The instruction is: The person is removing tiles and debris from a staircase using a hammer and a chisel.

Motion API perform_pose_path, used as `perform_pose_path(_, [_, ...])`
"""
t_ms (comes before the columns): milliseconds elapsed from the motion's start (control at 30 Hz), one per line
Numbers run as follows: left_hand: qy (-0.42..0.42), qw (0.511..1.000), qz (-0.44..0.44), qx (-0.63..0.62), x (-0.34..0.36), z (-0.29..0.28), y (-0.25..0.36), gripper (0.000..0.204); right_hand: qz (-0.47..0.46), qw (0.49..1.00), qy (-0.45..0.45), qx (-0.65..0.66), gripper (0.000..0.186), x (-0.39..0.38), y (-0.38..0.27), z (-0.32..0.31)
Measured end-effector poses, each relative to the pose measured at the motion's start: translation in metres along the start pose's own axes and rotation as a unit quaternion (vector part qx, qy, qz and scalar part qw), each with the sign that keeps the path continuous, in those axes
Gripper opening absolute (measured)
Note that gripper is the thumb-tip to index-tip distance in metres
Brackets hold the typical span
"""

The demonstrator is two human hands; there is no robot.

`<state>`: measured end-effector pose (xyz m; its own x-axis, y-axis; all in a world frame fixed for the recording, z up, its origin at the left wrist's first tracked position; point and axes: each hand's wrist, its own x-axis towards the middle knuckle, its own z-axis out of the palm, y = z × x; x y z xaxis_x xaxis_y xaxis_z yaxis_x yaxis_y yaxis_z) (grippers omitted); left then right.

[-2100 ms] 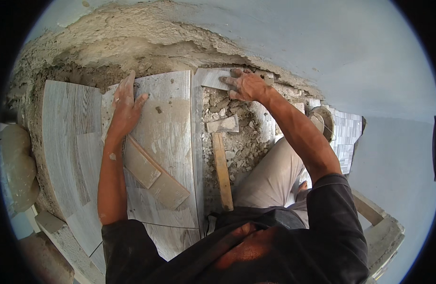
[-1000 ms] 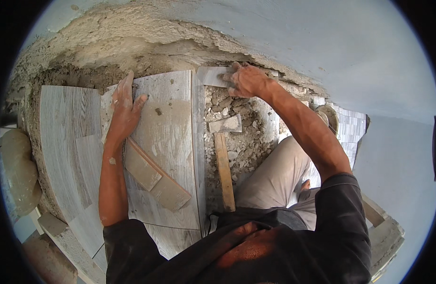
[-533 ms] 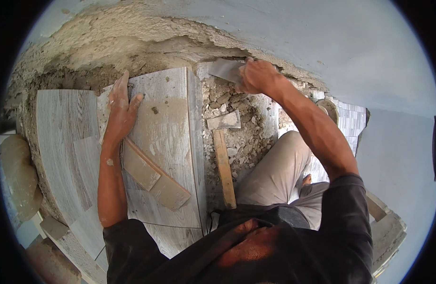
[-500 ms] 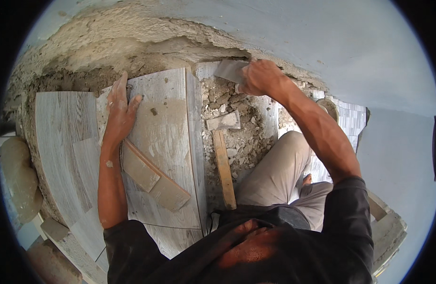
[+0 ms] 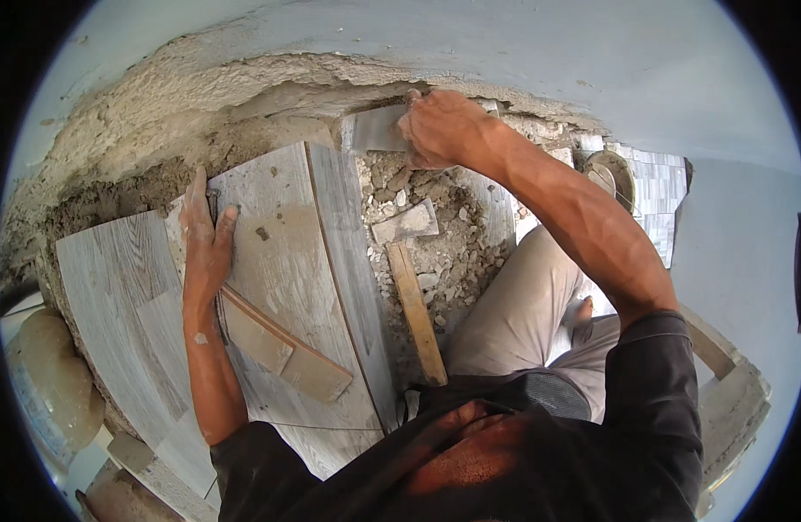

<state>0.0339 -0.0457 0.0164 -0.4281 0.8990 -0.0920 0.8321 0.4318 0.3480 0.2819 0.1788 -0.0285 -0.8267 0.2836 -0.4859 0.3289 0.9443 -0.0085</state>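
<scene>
My left hand lies open on a tilted, mortar-smeared wood-look tile, fingers stretched toward its upper edge. A dark thin bar shows beside the fingers, and two stacked narrow offcuts lie below. My right hand is closed on a flat grey piece at the broken wall's foot; whether it is tile or metal I cannot tell. Beneath that hand lie rubble, a small pale fragment and a wooden batten.
The wall has a rough chipped band along the top. Grey plank tiles lie at left beside a bulging sack-like object. A bucket, mosaic-patterned tiles and a concrete edge are at right.
My right hand has closed more tightly round the grey piece and moved up along the wall's foot. The view has shifted, putting my left hand lower in the picture, still on the tile.
</scene>
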Motion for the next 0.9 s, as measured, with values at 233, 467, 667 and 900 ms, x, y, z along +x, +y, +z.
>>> perform_pose_path(233, [-0.007, 1.0, 0.0, 0.006, -0.001, -0.002, 0.007, 0.075, -0.079, 0.986, 0.085, 0.12, 0.028, 0.012, 0.015, 0.019])
perform_pose_path(467, [-0.003, 1.0, -0.004, 0.006, -0.004, -0.005, 0.011, 0.072, -0.014, 0.991, 0.087, 0.097, 0.033, -0.028, 0.0, 0.002])
perform_pose_path(667, [-0.007, 1.0, 0.003, 0.008, 0.003, -0.001, 0.011, 0.072, -0.027, 0.972, 0.215, 0.094, 0.033, -0.024, -0.015, 0.036])
perform_pose_path(900, [0.015, 0.999, 0.045, -0.003, 0.001, -0.001, 0.005, 0.071, 0.014, 0.922, 0.112, 0.371, 0.043, -0.154, 0.008, 0.046])
